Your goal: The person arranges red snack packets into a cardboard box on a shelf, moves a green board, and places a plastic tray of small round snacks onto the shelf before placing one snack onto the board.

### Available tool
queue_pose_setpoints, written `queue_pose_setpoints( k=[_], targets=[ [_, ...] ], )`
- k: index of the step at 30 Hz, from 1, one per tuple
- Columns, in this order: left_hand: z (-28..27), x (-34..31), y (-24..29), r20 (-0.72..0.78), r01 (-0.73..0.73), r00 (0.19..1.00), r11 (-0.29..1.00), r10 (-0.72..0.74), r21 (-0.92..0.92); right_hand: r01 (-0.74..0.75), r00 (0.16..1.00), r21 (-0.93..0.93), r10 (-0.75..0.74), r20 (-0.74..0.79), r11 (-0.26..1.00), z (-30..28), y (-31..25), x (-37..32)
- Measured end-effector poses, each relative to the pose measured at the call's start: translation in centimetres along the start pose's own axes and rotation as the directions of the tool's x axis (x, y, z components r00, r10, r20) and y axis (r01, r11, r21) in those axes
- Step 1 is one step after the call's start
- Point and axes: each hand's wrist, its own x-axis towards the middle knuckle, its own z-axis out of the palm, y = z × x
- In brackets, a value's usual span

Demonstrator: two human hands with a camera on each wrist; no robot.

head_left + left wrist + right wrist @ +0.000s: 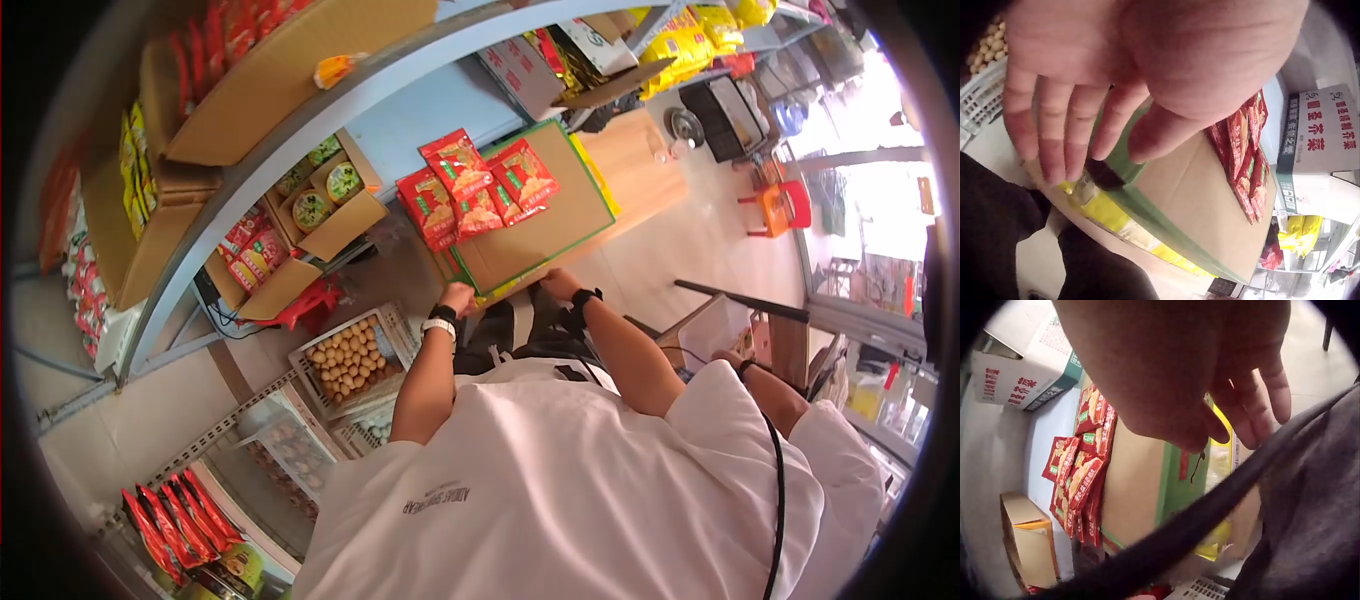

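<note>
A cardboard box with green tape along its edges (545, 235) lies in front of me, and several red snack packets (460, 170) are piled on its far left part. My left hand (457, 298) is at the near left corner of the box. In the left wrist view its fingers (1054, 134) extend past the green corner, with the thumb close over the box. Farther right along the near edge is my right hand (560, 285). Its loosely bent fingers (1250, 419) overlap a yellow package (1219, 472) showing below the green edge in the right wrist view.
A blue shelf (440, 105) runs behind the box, carrying a white carton (1325, 134). Open boxes of cup noodles (325, 200) stand to the left. A crate of eggs (350, 360) sits near my left arm. An orange chair (775, 210) stands at right, and another person's arm (770, 390) shows beside me.
</note>
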Motion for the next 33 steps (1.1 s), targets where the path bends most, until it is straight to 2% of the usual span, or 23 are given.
queue_pose_setpoints(
  k=[2, 5, 8, 11, 14, 17, 18, 21, 24, 26, 29, 30, 31, 32, 33],
  targets=[
    [0.4, -1.0, 3.1, -0.036, -0.065, 0.997, 0.998, 0.065, 0.000, 0.012, 1.000, -0.083, -0.014, -0.023, 0.996, 0.8, -0.9, 1.9],
    [1.2, -0.7, 7.4, -0.017, -0.140, 0.990, 0.990, 0.141, 0.019, 0.059, 0.990, 0.023, -0.056, -0.126, 0.998, -0.6, -4.2, 2.1],
    [2.3, 0.9, 10.3, 0.003, -0.203, 0.979, 0.978, 0.203, 0.042, 0.016, 0.986, 0.101, 0.000, -0.165, 0.995, -2.6, -6.0, 3.0],
    [3.4, 3.1, 12.6, -0.005, -0.218, 0.976, 0.974, 0.218, 0.057, 0.029, 0.970, 0.091, -0.006, -0.243, 0.995, -4.4, -5.1, 5.0],
    [4.3, 5.0, 14.8, -0.010, -0.259, 0.966, 0.964, 0.260, 0.059, -0.019, 0.951, 0.097, 0.048, -0.306, 0.995, -7.0, -4.9, 6.8],
    [5.0, 5.6, 17.0, -0.120, -0.284, 0.952, 0.959, 0.280, -0.014, -0.019, 0.926, 0.096, 0.053, -0.373, 0.995, -9.3, -5.1, 8.9],
    [4.9, 6.3, 17.3, -0.116, -0.289, 0.951, 0.957, 0.286, -0.008, -0.016, 0.920, 0.084, 0.048, -0.388, 0.996, -10.5, -5.8, 9.1],
    [5.7, 8.6, 17.5, -0.239, -0.291, 0.928, 0.957, 0.287, 0.018, -0.008, 0.914, 0.055, 0.029, -0.404, 0.998, -12.4, -6.9, 10.3],
    [6.6, 6.4, 19.5, -0.162, -0.164, 0.976, 0.981, 0.146, -0.106, 0.009, 0.906, 0.035, 0.006, -0.424, 0.999, -12.9, -6.9, 12.3],
    [6.2, 10.4, 16.5, -0.043, -0.320, 0.945, 0.943, 0.325, 0.092, 0.037, 0.890, -0.017, -0.041, -0.454, 0.999, -12.6, -6.1, 14.2],
    [6.5, 12.0, 15.7, -0.036, -0.296, 0.954, 0.955, 0.297, 0.021, -0.014, 0.933, 0.092, 0.047, -0.356, 0.996, -13.0, -7.1, 14.3],
    [7.0, 8.7, 18.6, -0.079, -0.161, 0.986, 0.969, 0.149, -0.185, -0.025, 0.934, 0.124, 0.067, -0.350, 0.992, -12.8, -6.7, 14.8],
    [7.5, 6.6, 20.6, -0.089, -0.028, 0.996, 0.922, -0.007, -0.386, -0.044, 0.930, 0.139, 0.091, -0.356, 0.989, -12.7, -6.5, 15.1],
    [7.8, 6.6, 21.0, -0.127, -0.018, 0.991, 0.915, -0.037, -0.402, -0.063, 0.926, 0.155, 0.116, -0.360, 0.986, -12.5, -6.4, 15.3],
    [7.8, 6.9, 20.9, -0.098, -0.016, 0.995, 0.911, -0.027, -0.413, -0.081, 0.921, 0.171, 0.139, -0.364, 0.982, -12.6, -6.4, 15.4]
  ],
)
